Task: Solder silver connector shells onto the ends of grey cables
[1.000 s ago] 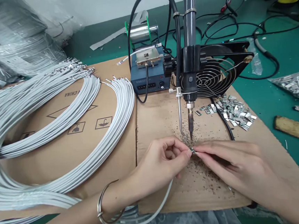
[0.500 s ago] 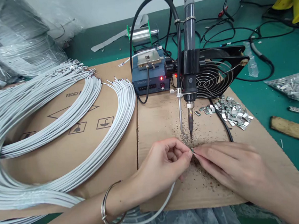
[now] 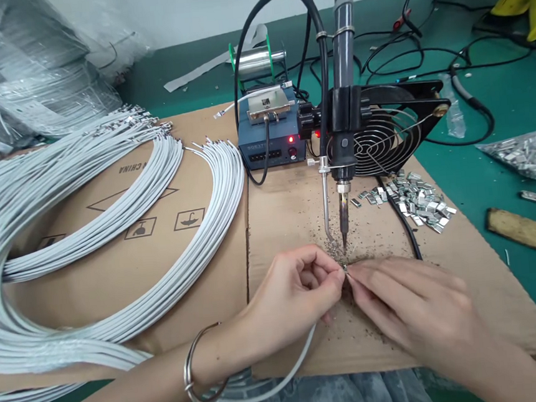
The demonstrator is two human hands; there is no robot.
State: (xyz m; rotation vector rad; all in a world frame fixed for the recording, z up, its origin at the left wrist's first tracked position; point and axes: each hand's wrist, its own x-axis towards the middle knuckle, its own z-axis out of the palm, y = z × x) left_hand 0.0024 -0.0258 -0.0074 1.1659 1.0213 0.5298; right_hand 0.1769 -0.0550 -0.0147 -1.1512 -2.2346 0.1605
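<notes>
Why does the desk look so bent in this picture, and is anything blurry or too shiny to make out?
Head view: the wide lens bows the cardboard and stretches the white cables at the left edge; light is soft and even, with faint shadows; the plastic wrap and metal clips glint; the tiny part pinched between the left hand and right hand is too small to make out.

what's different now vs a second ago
A red light on the blue solder station has come on. Both hands stayed pinched together under the soldering iron tip, left hand on the white cable, right hand on a small metal piece.
</notes>
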